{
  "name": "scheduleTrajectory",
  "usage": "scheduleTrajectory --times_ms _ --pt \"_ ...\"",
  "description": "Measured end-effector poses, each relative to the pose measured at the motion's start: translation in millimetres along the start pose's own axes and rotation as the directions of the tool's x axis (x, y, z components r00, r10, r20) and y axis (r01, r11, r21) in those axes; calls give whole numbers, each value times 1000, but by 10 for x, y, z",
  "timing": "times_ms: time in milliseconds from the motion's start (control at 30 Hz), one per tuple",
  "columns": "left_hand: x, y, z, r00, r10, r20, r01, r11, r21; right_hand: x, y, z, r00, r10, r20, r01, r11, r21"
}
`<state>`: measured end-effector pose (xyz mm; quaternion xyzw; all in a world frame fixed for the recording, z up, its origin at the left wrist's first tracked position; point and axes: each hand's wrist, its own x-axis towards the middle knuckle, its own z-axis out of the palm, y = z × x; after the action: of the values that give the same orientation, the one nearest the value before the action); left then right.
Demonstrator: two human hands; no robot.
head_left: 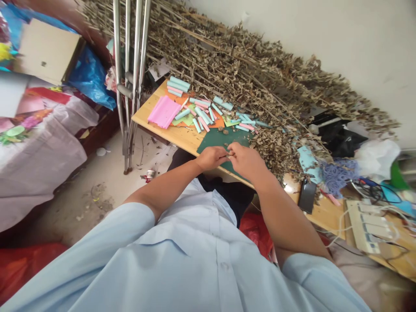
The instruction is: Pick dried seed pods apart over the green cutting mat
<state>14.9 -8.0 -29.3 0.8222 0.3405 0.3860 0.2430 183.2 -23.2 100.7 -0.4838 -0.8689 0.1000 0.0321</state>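
Observation:
My left hand [211, 158] and my right hand [247, 162] meet above a dark green mat [224, 141], their fingertips pinching a small brown dried sprig [229, 152] between them. The mat lies on a light wooden table [182, 134]. Beyond it, several teal and pink paper rolls [201, 110] lie scattered over orange and green paper sheets [217, 123]. A folded pink paper sheet [164, 112] lies at the table's left end.
A heap of dried leafy branches [227, 73] covers the table's back and reaches the mat. Metal crutches [131, 65] stand at the left, beside a bed [39, 151]. A phone [307, 196], blue yarn [338, 177] and a power strip [367, 227] lie at the right.

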Motion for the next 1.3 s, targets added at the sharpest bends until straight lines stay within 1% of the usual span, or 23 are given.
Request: scheduleTrajectory --times_ms 67,133,233,300,433,533,667,733,933,1133,1300 --pt "0 9 -13 1000 3 -8 -3 1000 -13 -42 138 54 996 35 -83 -20 985 172" --pt "-2 12 -20 1000 -3 -6 3 1000 -13 -76 234 117 990 40 -134 -1 960 281" --pt "-4 5 -20 1000 -2 15 1 1000 20 -95 278 194 989 -53 -137 96 938 333" --pt "-3 -6 -15 1000 6 26 -7 999 40 -83 271 219 984 -111 -141 153 929 337" --pt "-1 -30 2 999 16 27 -18 999 46 -38 269 224 977 -145 -159 191 925 328" --pt "1 -41 6 999 26 33 -27 999 41 -9 296 217 979 -157 -128 190 929 318" --pt "12 -32 -11 998 37 44 -39 999 33 24 333 206 989 -138 -55 149 932 330" --pt "18 -26 -19 998 50 41 -51 998 26 42 340 196 987 -155 -32 157 932 328" --pt "20 -34 -14 997 62 51 -63 998 30 91 321 129 956 -291 -16 286 925 248" --pt "12 -51 -12 997 72 42 -73 997 35 94 290 52 961 -278 -2 269 929 253" --pt "9 -54 -11 997 66 49 -67 997 32 75 312 49 968 -251 -12 247 943 224"
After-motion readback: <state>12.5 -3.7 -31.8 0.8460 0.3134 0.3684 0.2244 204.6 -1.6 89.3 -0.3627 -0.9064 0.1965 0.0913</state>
